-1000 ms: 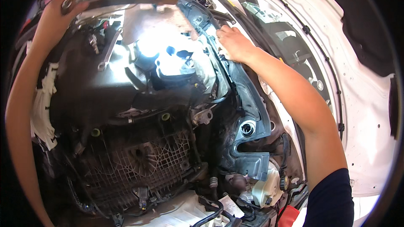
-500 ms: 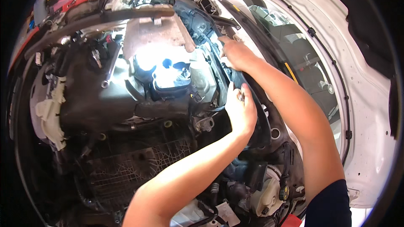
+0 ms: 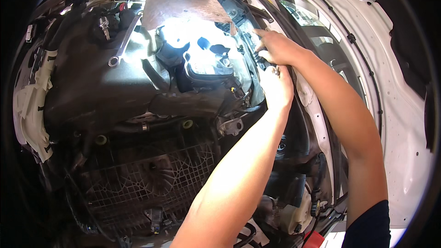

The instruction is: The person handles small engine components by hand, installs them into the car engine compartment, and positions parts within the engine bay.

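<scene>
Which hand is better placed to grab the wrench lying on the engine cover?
Left, probably. The left hand lies nearer the wrench; the right hand is at the black part by the bay edge, farther right.

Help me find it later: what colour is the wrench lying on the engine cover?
Silvery bare metal wrench; the head view shows it.
</scene>
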A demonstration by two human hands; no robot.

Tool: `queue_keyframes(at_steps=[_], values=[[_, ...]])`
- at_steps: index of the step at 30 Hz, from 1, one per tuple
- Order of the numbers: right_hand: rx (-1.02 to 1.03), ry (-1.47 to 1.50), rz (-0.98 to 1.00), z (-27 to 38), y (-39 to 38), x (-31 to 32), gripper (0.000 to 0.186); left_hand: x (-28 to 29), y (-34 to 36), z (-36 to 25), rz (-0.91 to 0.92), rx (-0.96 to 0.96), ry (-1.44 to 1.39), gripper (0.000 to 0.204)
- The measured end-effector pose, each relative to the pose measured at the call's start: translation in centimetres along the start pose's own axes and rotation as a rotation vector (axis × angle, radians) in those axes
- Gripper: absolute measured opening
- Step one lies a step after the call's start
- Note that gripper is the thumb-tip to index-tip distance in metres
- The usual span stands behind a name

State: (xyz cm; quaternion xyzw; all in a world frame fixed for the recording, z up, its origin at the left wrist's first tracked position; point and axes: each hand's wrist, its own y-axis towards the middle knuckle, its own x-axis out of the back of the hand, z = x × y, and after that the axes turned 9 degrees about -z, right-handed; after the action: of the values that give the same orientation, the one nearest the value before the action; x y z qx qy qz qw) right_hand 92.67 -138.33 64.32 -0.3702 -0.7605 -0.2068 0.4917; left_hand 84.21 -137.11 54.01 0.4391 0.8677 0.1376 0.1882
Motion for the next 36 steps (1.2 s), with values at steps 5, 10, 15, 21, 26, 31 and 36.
queue_keyframes(at_steps=[5,10,15,21,26,31,36], values=[[-0.056,-0.011,0.054,0.2,-0.2,0.1,0.022,0.9,0.8,-0.9,0.049,0.473,-0.349,0.03],[-0.017,-0.038,-0.023,-0.1,-0.6,-0.2,0.022,1.3,0.8,-1.2,0.036,0.459,-0.273,0.031],[-0.176,-0.057,0.035,1.3,0.4,0.2,0.016,2.1,1.1,-1.8,0.065,0.576,-0.367,0.03],[-0.118,-0.101,-0.019,1.6,0.3,-0.3,0.028,1.8,1.1,-1.4,0.102,0.589,-0.388,0.025],[-0.24,-0.103,0.039,2.5,0.9,0.0,0.043,2.2,1.0,-1.3,0.111,0.568,-0.347,0.025],[-0.215,-0.18,0.03,2.2,0.8,-0.7,0.051,2.8,1.1,-1.7,0.138,0.587,-0.373,0.025],[0.007,-0.171,-0.083,1.3,0.0,-0.6,0.018,3.0,1.3,-2.0,0.149,0.562,-0.392,0.022]])
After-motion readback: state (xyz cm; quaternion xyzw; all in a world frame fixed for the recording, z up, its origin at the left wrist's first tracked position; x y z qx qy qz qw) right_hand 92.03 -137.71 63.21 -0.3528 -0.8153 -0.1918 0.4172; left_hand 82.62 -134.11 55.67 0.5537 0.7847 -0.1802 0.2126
